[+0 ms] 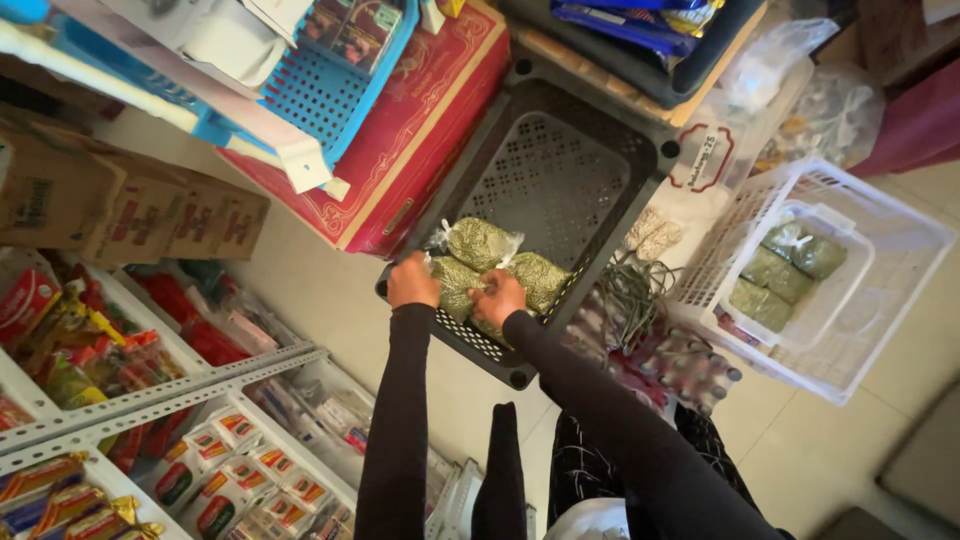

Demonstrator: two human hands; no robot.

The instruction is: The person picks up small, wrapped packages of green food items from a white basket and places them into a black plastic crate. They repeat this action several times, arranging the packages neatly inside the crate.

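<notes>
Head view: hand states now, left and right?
Left hand: closed on a clear bag of green grains at the black crate edge.
Right hand: closed on another such bag.

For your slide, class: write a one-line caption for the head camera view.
Left hand and right hand grip clear bags of green grains in a dark perforated crate beside shop shelves.

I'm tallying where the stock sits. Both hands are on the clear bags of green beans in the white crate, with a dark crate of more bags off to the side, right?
Not quite: the colours are swapped. In the head view, the left hand and right hand are on the bags of green beans in the dark crate; the white crate stands off to the side.
</notes>
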